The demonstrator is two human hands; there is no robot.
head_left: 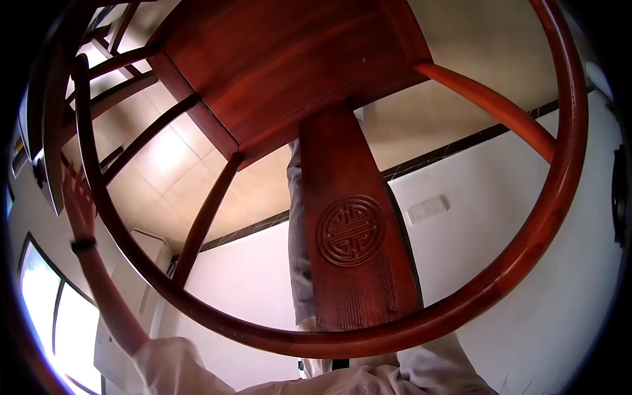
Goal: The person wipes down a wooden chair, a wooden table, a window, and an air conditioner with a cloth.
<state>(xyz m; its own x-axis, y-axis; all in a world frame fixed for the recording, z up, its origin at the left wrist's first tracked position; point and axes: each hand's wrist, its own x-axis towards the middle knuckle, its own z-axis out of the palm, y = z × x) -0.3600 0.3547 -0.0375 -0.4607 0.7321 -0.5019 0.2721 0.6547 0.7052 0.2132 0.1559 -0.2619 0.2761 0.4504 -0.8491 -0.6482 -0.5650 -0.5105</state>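
Note:
A reddish-brown wooden armchair fills the view, with a curved round rail, a seat and a back panel carved with a round emblem. My left hand, a dark band at its wrist, reaches up at the far left, just outside the chair's rail. Its fingers look stretched and apart, close to a dark wooden edge; whether they touch it I cannot tell. My right hand is out of sight.
Behind the chair are a white wall with a socket plate and a tiled floor. A bright window is at lower left. More dark wooden furniture stands at upper left. My grey trouser leg shows beside the back panel.

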